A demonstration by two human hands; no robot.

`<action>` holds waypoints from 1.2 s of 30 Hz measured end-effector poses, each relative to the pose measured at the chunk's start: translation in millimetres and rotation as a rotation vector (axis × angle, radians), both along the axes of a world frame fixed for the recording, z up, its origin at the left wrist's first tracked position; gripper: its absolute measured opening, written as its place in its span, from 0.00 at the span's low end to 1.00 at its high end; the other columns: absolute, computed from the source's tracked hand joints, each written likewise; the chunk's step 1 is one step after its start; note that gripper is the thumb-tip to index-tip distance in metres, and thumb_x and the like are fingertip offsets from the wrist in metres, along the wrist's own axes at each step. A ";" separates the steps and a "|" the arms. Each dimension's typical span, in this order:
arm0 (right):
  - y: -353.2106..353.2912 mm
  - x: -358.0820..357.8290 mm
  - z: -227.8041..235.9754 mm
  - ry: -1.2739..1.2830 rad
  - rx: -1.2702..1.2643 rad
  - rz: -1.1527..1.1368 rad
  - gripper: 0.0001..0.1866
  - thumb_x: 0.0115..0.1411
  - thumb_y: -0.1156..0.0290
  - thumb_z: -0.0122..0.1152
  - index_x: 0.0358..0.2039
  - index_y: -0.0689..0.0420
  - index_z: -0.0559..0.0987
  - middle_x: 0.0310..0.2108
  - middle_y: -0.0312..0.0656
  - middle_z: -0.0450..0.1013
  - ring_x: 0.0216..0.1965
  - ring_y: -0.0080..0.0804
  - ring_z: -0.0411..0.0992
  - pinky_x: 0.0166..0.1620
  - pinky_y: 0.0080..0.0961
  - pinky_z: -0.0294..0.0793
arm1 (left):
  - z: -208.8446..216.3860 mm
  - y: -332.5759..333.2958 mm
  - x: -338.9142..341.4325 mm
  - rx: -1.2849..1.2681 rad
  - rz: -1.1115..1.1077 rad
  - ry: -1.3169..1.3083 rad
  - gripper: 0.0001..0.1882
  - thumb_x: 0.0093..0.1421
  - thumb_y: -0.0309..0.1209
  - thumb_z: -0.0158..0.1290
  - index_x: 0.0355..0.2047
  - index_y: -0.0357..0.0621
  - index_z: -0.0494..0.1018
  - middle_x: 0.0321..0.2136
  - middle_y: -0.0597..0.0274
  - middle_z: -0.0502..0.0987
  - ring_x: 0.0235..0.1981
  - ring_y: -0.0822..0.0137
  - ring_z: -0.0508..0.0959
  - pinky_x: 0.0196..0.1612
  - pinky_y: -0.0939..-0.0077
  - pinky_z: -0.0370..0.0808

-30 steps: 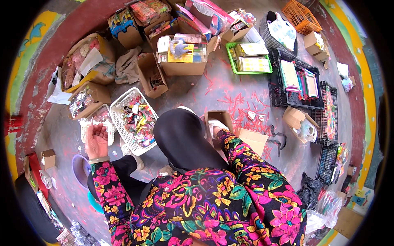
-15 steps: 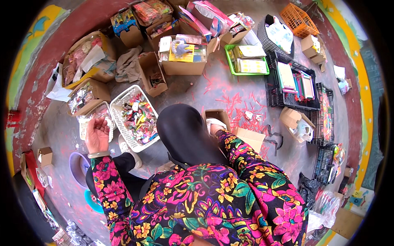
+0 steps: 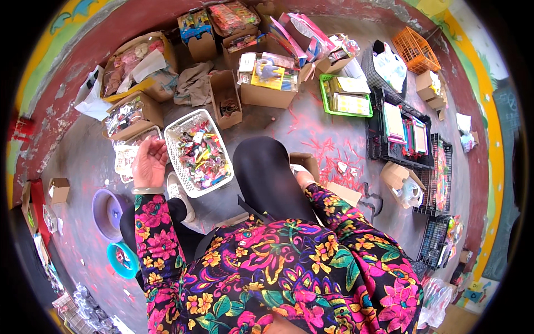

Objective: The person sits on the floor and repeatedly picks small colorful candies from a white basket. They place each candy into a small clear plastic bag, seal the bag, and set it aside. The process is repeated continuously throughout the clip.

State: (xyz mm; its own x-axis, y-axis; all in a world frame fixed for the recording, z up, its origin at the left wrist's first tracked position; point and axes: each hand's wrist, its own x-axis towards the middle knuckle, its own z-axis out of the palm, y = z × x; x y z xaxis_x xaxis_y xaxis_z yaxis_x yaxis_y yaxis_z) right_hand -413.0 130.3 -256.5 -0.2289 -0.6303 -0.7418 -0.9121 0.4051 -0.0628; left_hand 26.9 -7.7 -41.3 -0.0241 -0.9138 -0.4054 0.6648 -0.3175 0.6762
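My left hand [image 3: 149, 166], palm up with loosely curled fingers and nothing seen in it, hovers beside a white plastic basket [image 3: 215, 186]. The basket is full of small colourful packets and trinkets. Behind that hand, a smaller white basket [image 3: 123, 161] is partly covered. On the other side of my bent knee, my right hand [image 3: 303, 178] reaches down at a small open cardboard box [image 3: 310, 162]. Its fingers are hidden, so I cannot see whether they hold anything.
Cardboard boxes of goods [image 3: 270, 96] line the back. A green basket [image 3: 362, 113] and black crates [image 3: 375, 146] stand at the right. Purple [image 3: 100, 220] and teal [image 3: 133, 271] basins sit at the left. Red sticks [image 3: 328, 153] are scattered over the floor.
The view has shifted, so the surroundings appear farther right and more of the basins shows. My left hand stays by the white basket and my right hand by the small box.
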 end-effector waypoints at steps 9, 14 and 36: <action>-56.4 -24.5 182.0 -0.237 -0.497 -0.262 0.08 0.52 0.70 0.55 0.26 0.62 0.76 0.25 0.47 0.74 0.28 0.36 0.75 0.31 0.28 0.74 | 15.6 1.2 -8.2 -0.057 -0.057 -0.073 0.10 0.58 0.34 0.49 0.26 0.41 0.71 0.26 0.58 0.76 0.27 0.70 0.75 0.31 0.81 0.72; -114.9 33.4 294.1 -1.261 -0.601 -0.572 0.12 0.57 0.71 0.52 0.38 0.66 0.70 0.30 0.47 0.73 0.32 0.33 0.74 0.36 0.24 0.75 | 25.6 2.5 -18.3 -0.174 -0.232 -0.227 0.07 0.57 0.31 0.51 0.32 0.41 0.72 0.30 0.61 0.77 0.29 0.73 0.76 0.30 0.85 0.70; -184.0 242.7 289.9 -1.267 -0.285 0.137 0.10 0.54 0.69 0.58 0.32 0.64 0.76 0.27 0.33 0.71 0.29 0.16 0.67 0.34 0.13 0.66 | 35.3 13.1 -12.5 -0.121 -0.096 -0.147 0.06 0.57 0.25 0.49 0.34 0.37 0.71 0.29 0.59 0.76 0.31 0.70 0.77 0.19 0.88 0.71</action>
State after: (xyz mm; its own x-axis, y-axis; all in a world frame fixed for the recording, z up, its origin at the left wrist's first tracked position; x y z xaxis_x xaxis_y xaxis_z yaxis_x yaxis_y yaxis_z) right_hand -170.3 -53.8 33.4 0.6044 -0.7624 -0.2311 -0.1892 0.1444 -0.9713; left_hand 14.4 5.4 -6.0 -0.0625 -0.9523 -0.2986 0.5269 -0.2855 0.8006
